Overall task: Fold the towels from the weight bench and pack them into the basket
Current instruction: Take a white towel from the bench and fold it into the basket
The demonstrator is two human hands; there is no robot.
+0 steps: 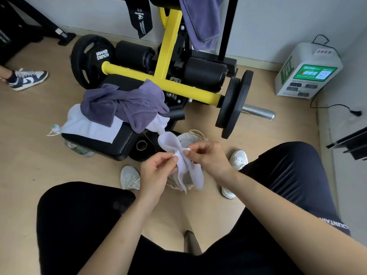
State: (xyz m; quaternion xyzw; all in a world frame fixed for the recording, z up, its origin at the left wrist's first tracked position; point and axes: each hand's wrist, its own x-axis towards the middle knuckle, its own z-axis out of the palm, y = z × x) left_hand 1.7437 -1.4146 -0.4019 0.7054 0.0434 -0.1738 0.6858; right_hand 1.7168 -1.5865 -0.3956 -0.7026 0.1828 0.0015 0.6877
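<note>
I hold a small white towel [184, 165] between both hands above the pale woven basket [195, 135] on the floor between my feet. My left hand [158, 169] pinches the towel's edge with thumb and fingers. My right hand [206, 155] pinches the same edge just to the right. The towel hangs down crumpled and trails up toward the weight bench [111, 145]. On the bench pad lie a crumpled purple towel [127, 106] and a white towel [89, 126] under it. Another purple towel [200, 20] hangs from the frame at the top.
The yellow machine frame [166, 62] with black weight plates [234, 106] and a steel bar end stands behind the bench. A white box [305, 72] with a cable sits at the right wall. Another person's sneaker [27, 78] is at the left. A plastic bottle [79, 149] lies beside the bench.
</note>
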